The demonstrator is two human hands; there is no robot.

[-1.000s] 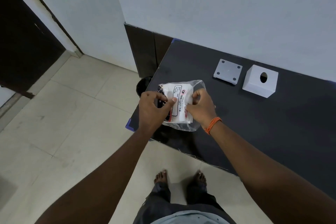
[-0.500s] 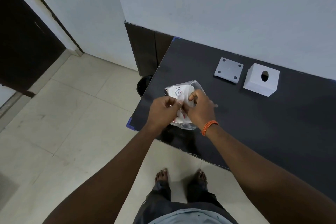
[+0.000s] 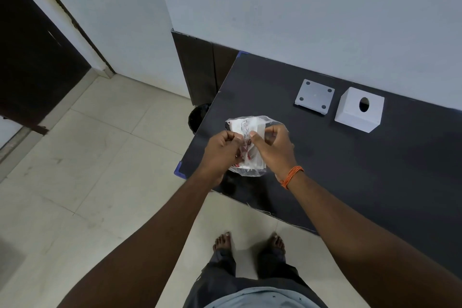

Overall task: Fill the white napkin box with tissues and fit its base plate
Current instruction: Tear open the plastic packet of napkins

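At the near left corner of the black table (image 3: 350, 170), my left hand (image 3: 221, 149) and right hand (image 3: 273, 149) pinch the clear tissue packet (image 3: 247, 125) between closed fingers, 1 hand on each side. Toward the wall from the packet, the white napkin box (image 3: 355, 114) sits beside its grey base plate (image 3: 314, 96), apart.

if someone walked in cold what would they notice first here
Both hands, left hand and right hand, pinch a clear plastic tissue packet over the near-left corner of the black table. Farther back by the wall sit the grey base plate and, to its right, the white napkin box with a round hole.
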